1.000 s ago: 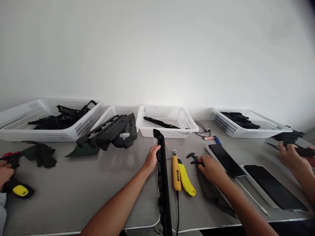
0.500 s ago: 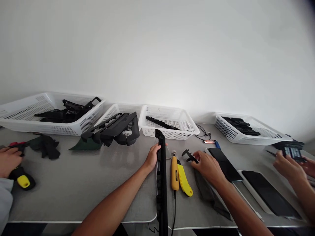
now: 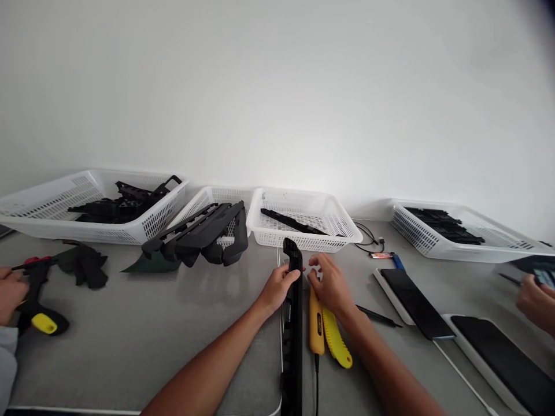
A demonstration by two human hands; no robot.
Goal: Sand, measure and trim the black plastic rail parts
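My left hand (image 3: 277,287) is closed round the upper part of a long black plastic strip (image 3: 293,335), which stretches toward me over the table edge. Just right of the strip is my right hand (image 3: 330,282), fingers bent and apart, above the tip of a yellow-orange corded tool (image 3: 316,326). Nothing shows between those fingers. Beside the corded tool lies a yellow-handled cutter (image 3: 337,341), its upper end under my right hand. A thin black tool (image 3: 378,316) rests to the right of my right wrist, partly hidden by it.
White baskets with black parts stand along the wall: left (image 3: 147,222), middle (image 3: 303,238) and right (image 3: 418,240). Dark curved parts (image 3: 208,234) overhang another basket. Two phones (image 3: 416,300) (image 3: 498,352) lie at right. Other people's hands work at the left (image 3: 11,294) and right (image 3: 535,300).
My right hand has let go of the black caliper and moved left, close to the strip. My left thumb now lies across the strip's front. The view has shifted slightly.
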